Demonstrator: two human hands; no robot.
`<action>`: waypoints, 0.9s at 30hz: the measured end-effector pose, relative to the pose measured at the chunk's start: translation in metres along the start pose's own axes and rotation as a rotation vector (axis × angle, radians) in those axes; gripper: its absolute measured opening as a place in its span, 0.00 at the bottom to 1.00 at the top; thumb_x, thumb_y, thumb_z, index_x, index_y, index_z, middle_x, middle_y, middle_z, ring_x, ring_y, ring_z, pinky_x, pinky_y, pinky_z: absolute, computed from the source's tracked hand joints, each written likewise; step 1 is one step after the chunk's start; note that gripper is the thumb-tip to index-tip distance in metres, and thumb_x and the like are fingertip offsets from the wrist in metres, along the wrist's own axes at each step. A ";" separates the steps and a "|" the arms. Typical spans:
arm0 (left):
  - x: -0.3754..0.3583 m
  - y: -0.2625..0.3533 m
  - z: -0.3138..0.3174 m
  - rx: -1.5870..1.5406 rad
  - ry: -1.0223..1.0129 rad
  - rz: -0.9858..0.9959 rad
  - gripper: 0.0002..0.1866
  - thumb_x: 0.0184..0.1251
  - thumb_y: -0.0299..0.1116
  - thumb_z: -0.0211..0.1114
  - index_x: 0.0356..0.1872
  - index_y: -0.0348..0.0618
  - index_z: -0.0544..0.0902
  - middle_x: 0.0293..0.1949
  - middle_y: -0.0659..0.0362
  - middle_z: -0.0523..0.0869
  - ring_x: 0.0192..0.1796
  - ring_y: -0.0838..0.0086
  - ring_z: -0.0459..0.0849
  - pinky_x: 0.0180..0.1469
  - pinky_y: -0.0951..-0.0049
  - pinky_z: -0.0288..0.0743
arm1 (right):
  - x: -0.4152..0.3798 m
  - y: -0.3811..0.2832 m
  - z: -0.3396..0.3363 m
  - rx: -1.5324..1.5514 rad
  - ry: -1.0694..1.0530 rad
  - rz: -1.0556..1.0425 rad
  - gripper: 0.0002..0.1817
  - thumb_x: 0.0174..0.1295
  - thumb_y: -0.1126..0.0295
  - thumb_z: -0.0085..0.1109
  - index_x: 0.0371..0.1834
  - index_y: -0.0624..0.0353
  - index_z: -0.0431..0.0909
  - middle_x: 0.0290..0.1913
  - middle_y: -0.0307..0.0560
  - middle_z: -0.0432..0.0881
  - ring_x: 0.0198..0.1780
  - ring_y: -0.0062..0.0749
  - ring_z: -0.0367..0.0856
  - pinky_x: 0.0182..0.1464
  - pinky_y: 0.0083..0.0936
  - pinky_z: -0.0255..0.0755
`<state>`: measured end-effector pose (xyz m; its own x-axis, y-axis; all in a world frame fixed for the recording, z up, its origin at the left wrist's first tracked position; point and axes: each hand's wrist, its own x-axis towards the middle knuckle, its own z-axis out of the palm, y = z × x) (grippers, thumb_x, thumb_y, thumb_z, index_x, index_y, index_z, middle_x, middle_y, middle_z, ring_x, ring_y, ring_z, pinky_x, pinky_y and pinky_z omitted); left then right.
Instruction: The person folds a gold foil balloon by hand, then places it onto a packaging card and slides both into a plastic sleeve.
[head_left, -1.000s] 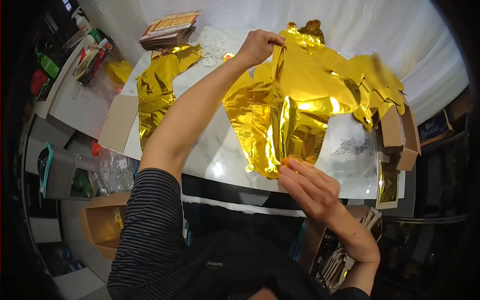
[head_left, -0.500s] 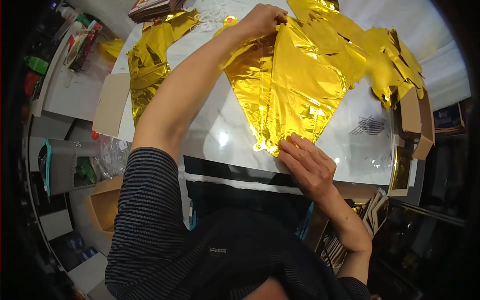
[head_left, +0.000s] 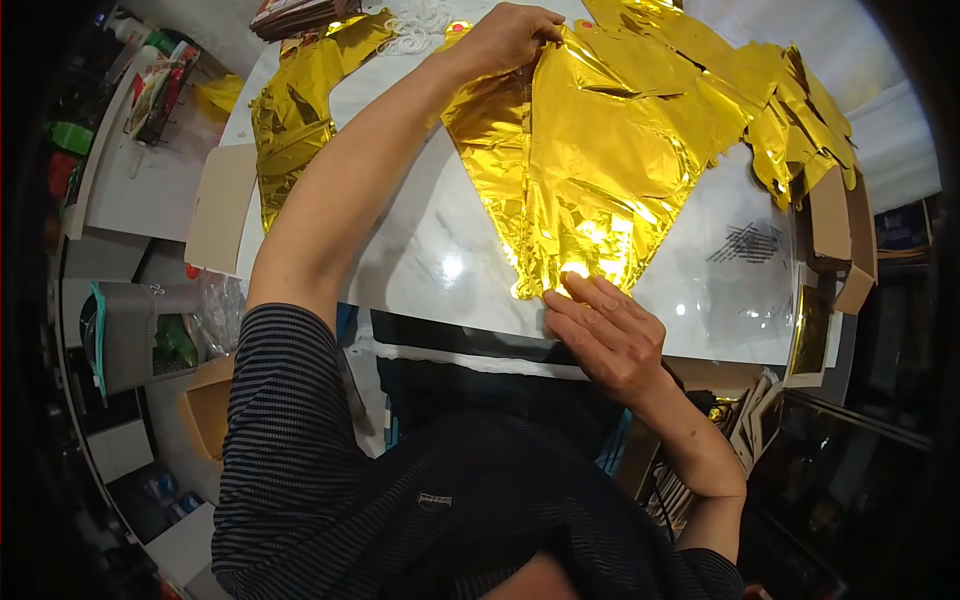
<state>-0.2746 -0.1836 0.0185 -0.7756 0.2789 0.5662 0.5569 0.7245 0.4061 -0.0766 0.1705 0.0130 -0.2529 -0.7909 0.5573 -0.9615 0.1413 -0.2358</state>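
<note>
While the left hand (head_left: 510, 38) pinches the far end of the foil balloon (head_left: 590, 170), the right hand (head_left: 605, 335) lies flat, fingers extended, pressing its near tip onto the table (head_left: 430, 250). Long axis runs away from the body, between the hands; right hand nearer. More foil (head_left: 290, 120) lies left and far right (head_left: 800, 110). Printing on a clear bag (head_left: 745, 245) is illegible.

Single head-worn view, looking steeply down, close over table (head_left: 420, 240)
</note>
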 end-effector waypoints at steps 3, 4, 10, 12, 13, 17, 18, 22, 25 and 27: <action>-0.003 -0.013 0.003 0.047 -0.014 0.047 0.15 0.64 0.22 0.70 0.51 0.39 0.91 0.53 0.45 0.92 0.53 0.49 0.91 0.53 0.63 0.84 | -0.001 0.000 0.003 0.002 0.008 0.005 0.09 0.61 0.72 0.71 0.45 0.57 0.89 0.53 0.44 0.94 0.62 0.43 0.91 0.65 0.43 0.85; -0.004 -0.021 0.006 0.101 -0.020 0.079 0.15 0.66 0.23 0.70 0.53 0.38 0.91 0.53 0.46 0.93 0.54 0.50 0.92 0.54 0.62 0.85 | 0.000 0.000 0.002 0.012 0.005 0.011 0.09 0.61 0.72 0.71 0.45 0.57 0.89 0.53 0.44 0.94 0.62 0.44 0.91 0.64 0.43 0.85; -0.009 -0.022 0.005 0.136 -0.095 -0.150 0.18 0.69 0.21 0.68 0.57 0.46 0.92 0.68 0.55 0.87 0.63 0.56 0.89 0.66 0.63 0.83 | 0.002 -0.002 0.003 0.025 -0.001 0.024 0.08 0.61 0.72 0.70 0.44 0.56 0.89 0.52 0.44 0.94 0.62 0.43 0.91 0.65 0.43 0.85; -0.007 -0.021 0.006 0.097 -0.071 -0.186 0.18 0.70 0.21 0.67 0.58 0.45 0.91 0.68 0.55 0.87 0.63 0.57 0.89 0.66 0.64 0.83 | 0.003 -0.003 0.003 0.028 -0.004 0.027 0.08 0.62 0.72 0.70 0.43 0.56 0.89 0.52 0.44 0.94 0.62 0.43 0.91 0.65 0.43 0.85; -0.007 -0.022 0.006 0.052 -0.049 -0.223 0.18 0.72 0.22 0.65 0.59 0.44 0.90 0.68 0.55 0.88 0.63 0.57 0.89 0.67 0.64 0.82 | 0.004 -0.003 0.002 0.034 -0.009 0.030 0.08 0.62 0.72 0.70 0.43 0.56 0.89 0.52 0.44 0.94 0.62 0.42 0.91 0.65 0.42 0.85; -0.001 -0.020 -0.002 -0.060 -0.039 -0.320 0.16 0.78 0.25 0.61 0.61 0.43 0.89 0.66 0.54 0.89 0.62 0.58 0.90 0.66 0.67 0.82 | 0.004 -0.001 0.002 0.049 -0.017 0.037 0.07 0.62 0.72 0.70 0.43 0.56 0.90 0.52 0.43 0.94 0.61 0.42 0.91 0.65 0.42 0.85; 0.002 -0.019 -0.007 -0.093 -0.092 -0.400 0.16 0.80 0.27 0.59 0.62 0.43 0.89 0.65 0.54 0.89 0.61 0.60 0.90 0.66 0.68 0.82 | 0.004 -0.001 0.002 0.049 -0.017 0.037 0.07 0.62 0.72 0.70 0.43 0.56 0.90 0.52 0.43 0.94 0.61 0.42 0.91 0.65 0.42 0.85; 0.001 -0.062 0.007 -0.516 0.040 -0.378 0.16 0.80 0.28 0.61 0.62 0.45 0.88 0.64 0.53 0.89 0.58 0.64 0.92 0.66 0.71 0.82 | 0.004 -0.002 0.003 0.051 -0.017 0.045 0.07 0.63 0.72 0.72 0.44 0.55 0.90 0.52 0.43 0.94 0.61 0.42 0.91 0.65 0.42 0.85; 0.018 -0.008 -0.008 -0.297 0.087 -0.564 0.18 0.69 0.22 0.71 0.58 0.35 0.89 0.54 0.47 0.94 0.53 0.56 0.94 0.53 0.65 0.86 | 0.005 -0.001 0.003 0.054 -0.011 0.049 0.07 0.64 0.71 0.74 0.44 0.55 0.90 0.51 0.43 0.94 0.61 0.42 0.92 0.65 0.42 0.85; 0.023 -0.024 0.006 -0.310 0.097 -0.521 0.19 0.68 0.21 0.72 0.60 0.34 0.88 0.54 0.47 0.94 0.52 0.60 0.95 0.52 0.66 0.87 | 0.005 -0.001 0.004 0.058 -0.013 0.048 0.07 0.64 0.71 0.75 0.44 0.55 0.90 0.51 0.43 0.94 0.60 0.42 0.92 0.65 0.42 0.85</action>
<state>-0.3072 -0.1908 0.0173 -0.9469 -0.1318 0.2934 0.1831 0.5291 0.8286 -0.0763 0.1646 0.0129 -0.2971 -0.7916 0.5339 -0.9403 0.1452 -0.3079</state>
